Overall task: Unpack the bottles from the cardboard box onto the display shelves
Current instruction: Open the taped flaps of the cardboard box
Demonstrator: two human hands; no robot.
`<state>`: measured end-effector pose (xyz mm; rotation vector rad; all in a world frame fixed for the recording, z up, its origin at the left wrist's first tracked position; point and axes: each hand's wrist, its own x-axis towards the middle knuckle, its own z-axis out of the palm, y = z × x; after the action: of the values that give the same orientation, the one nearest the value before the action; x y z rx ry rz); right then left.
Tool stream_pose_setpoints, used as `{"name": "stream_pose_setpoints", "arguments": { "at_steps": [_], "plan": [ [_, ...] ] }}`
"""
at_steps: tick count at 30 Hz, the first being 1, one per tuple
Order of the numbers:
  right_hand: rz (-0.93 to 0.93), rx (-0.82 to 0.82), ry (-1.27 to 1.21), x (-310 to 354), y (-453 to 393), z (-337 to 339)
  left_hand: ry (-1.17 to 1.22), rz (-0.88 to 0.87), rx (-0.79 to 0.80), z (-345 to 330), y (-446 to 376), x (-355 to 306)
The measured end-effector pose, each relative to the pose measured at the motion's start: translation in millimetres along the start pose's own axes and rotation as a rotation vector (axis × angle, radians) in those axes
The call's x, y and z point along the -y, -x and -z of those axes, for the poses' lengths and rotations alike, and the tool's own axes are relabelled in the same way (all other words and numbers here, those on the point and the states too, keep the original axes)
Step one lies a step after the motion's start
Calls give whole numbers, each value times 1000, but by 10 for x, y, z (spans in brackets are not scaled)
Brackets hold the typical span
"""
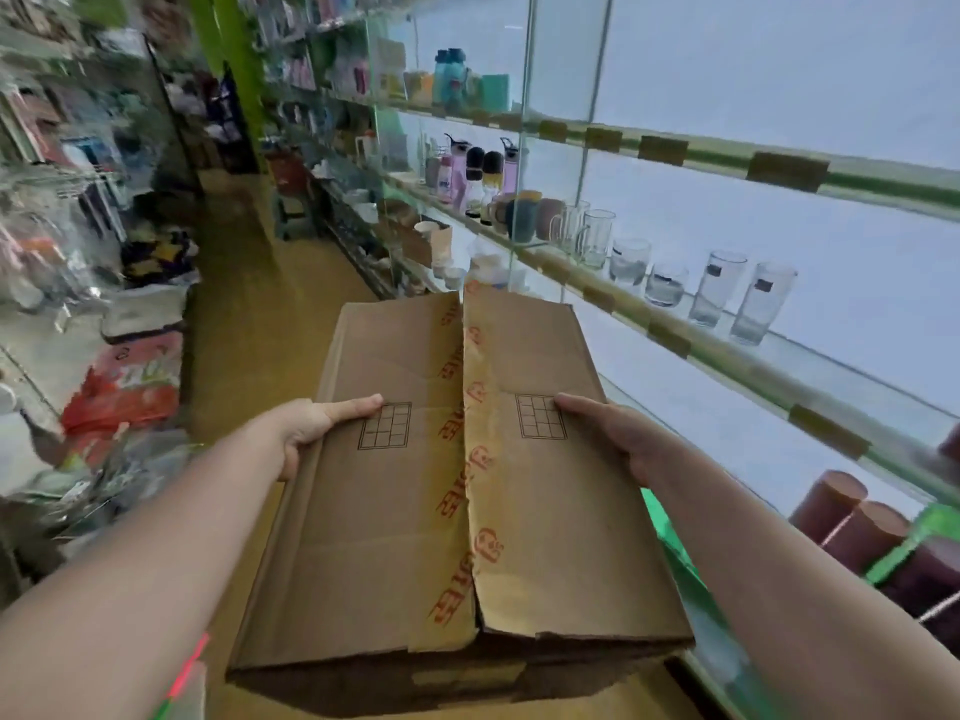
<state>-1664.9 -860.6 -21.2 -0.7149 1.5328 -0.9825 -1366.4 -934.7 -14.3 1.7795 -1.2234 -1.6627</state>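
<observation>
Hands on our closed cardboard box: left hand at 9 o'clock, right hand at 3, both gripping its sides.

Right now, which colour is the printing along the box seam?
Red printing, clearest in the head view.

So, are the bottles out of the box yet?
Not yet. The cardboard box has both top flaps folded down, so no bottle has come out of it. The left hand and right hand grip its two sides with thumbs on top. Still to do: open the flaps and set the bottles on the glass shelf, where drinking glasses already stand.
</observation>
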Motion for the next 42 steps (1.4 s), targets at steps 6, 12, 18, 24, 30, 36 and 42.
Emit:
{"name": "stream_pose_setpoints", "arguments": {
  "at_steps": [6, 12, 18, 24, 30, 36, 42],
  "plan": [
    [-63, 102, 87, 296, -1079, 129, 109, 45, -98, -105, -741, -204],
    [-96, 114, 115, 220, -2341, 11, 142, 62, -178, -95, -1759, -248],
    [-108, 189, 89, 27, -3446, -91, 212, 123, -214, -175, -2694, -151],
    [-128, 249, 148, -328, -4497, -137, 301, 149, -288, -368, -3585, 230],
    [-151, 307, 196, -993, -5513, -183, 381, 162, -336, -614, -4552, 878],
    [-162, 315, 255, -1947, -6436, -218, 395, 174, -316, -915, -5552, 1740],
    [-155, 349, 267, -2906, -7246, -248, 405, 170, -336, -1183, -6453, 2614]
  ]
}}
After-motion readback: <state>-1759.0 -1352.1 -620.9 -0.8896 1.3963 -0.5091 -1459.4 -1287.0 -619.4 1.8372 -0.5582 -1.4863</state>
